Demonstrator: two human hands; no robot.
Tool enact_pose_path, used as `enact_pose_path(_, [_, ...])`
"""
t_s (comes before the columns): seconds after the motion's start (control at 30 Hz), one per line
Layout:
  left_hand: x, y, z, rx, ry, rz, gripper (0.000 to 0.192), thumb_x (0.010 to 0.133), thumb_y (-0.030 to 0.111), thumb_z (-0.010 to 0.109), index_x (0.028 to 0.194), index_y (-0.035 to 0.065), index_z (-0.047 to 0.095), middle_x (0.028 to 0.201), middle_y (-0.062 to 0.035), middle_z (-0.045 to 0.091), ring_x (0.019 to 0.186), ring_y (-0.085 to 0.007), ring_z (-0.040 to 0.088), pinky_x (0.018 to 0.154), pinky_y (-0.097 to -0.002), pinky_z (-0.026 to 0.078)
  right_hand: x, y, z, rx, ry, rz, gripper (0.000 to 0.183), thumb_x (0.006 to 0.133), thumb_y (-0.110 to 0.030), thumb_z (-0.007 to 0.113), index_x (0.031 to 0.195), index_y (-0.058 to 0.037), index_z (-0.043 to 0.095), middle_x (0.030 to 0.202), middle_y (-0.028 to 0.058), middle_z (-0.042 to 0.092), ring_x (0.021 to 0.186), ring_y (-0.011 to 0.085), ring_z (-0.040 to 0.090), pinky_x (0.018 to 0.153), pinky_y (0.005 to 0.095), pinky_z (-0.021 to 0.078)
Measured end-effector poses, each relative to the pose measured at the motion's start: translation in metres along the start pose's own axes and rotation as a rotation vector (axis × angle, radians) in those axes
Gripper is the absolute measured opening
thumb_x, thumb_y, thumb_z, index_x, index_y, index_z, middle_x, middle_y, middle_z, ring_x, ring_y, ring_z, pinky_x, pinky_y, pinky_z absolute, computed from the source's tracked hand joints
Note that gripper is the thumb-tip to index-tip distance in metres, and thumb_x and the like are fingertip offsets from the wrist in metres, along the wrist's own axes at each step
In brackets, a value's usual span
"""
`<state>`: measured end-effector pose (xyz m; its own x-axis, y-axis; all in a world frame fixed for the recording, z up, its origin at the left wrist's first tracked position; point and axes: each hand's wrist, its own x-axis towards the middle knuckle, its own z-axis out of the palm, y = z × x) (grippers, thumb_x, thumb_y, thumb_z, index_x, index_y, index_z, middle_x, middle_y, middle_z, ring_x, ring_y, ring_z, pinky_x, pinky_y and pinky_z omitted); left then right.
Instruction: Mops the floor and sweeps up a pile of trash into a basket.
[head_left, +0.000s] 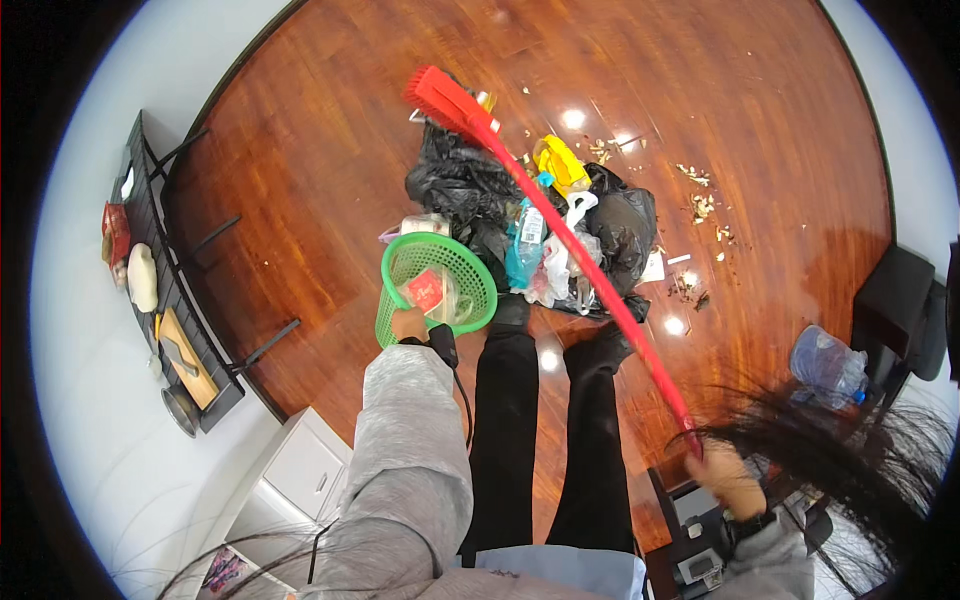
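My left hand (409, 325) grips the near rim of a green perforated plastic basket (480, 279), tilted so its inside faces up. A red and clear plastic wrapper (426, 291) lies in the basket. In my right hand (724, 474) is the end of a long red handle (600, 281), which crosses over the floor to a red broom head (450, 103) at the far end. Beneath the handle lies a heap of litter: black plastic bags (621, 225), a yellow package (561, 166), a blue wrapper (523, 255) and a white plastic bag (556, 266).
Crumbs and scraps (703, 206) are scattered over the glossy wooden floor (315, 187) to the right. A black table (161, 247) with a cutting board (187, 360) stands left, a white cabinet (304, 469) nearer. A clear plastic water jug (825, 364) stands by a black chair (896, 304).
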<state>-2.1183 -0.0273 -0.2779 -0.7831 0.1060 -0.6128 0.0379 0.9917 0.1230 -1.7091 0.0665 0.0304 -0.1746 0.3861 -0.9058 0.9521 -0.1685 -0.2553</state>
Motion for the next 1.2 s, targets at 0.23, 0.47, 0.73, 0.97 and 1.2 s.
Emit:
enact_pose_path(0.23, [0.013, -0.007, 0.008, 0.23, -0.149, 0.087, 0.024, 0.059, 0.014, 0.05, 0.072, -0.0063, 0.052, 0.072, -0.0213, 0.053, 0.068, -0.0312, 0.053, 0.058, -0.0345, 0.042, 0.111, -0.015, 0.015, -0.207, 0.16, -0.111, 0.043, 0.068, -0.01, 0.046, 0.107, -0.0046, 0.03, 0.058, 0.0239, 0.046, 0.052, 0.0399, 0.046, 0.047, 0.0431, 0.0374])
enact_pose_path(0.47, [0.036, -0.033, 0.013, -0.015, -0.056, -0.055, 0.022, 0.056, 0.015, 0.054, 0.066, -0.0044, 0.052, 0.068, -0.0209, 0.053, 0.065, -0.0303, 0.054, 0.057, -0.0351, 0.042, 0.067, -0.039, 0.027, -0.012, -0.125, -0.209, 0.037, 0.068, -0.009, 0.045, 0.102, -0.005, 0.031, 0.059, 0.0216, 0.048, 0.056, 0.0378, 0.048, 0.049, 0.0433, 0.0372])
enact_pose_path(0.73, [0.048, -0.086, 0.007, 0.167, -0.034, 0.155, 0.025, 0.054, 0.018, 0.053, 0.066, -0.0043, 0.053, 0.067, -0.0222, 0.053, 0.068, -0.0325, 0.052, 0.06, -0.0357, 0.041, 0.007, -0.035, 0.046, 0.038, -0.303, -0.144, 0.043, 0.062, -0.006, 0.048, 0.102, -0.0028, 0.031, 0.062, 0.0191, 0.049, 0.059, 0.0368, 0.049, 0.051, 0.0389, 0.0394])
enact_pose_path(0.97, [0.012, -0.062, 0.002, -0.022, -0.135, -0.126, 0.03, 0.057, 0.02, 0.05, 0.074, -0.0041, 0.054, 0.074, -0.0209, 0.053, 0.072, -0.0294, 0.053, 0.059, -0.034, 0.041, -0.002, 0.016, 0.049, -0.065, -0.229, -0.088, 0.047, 0.059, -0.005, 0.048, 0.103, -0.0024, 0.033, 0.059, 0.019, 0.048, 0.056, 0.0365, 0.048, 0.049, 0.0367, 0.0392])
enact_pose_path(1.2, [0.022, -0.112, 0.007, 0.08, -0.185, -0.131, 0.032, 0.057, 0.023, 0.052, 0.074, -0.0037, 0.055, 0.075, -0.0194, 0.054, 0.074, -0.0273, 0.054, 0.061, -0.0324, 0.042, -0.027, 0.006, 0.04, -0.103, -0.105, -0.181, 0.048, 0.059, -0.005, 0.048, 0.104, -0.0022, 0.032, 0.057, 0.02, 0.048, 0.055, 0.0371, 0.048, 0.048, 0.0391, 0.039])
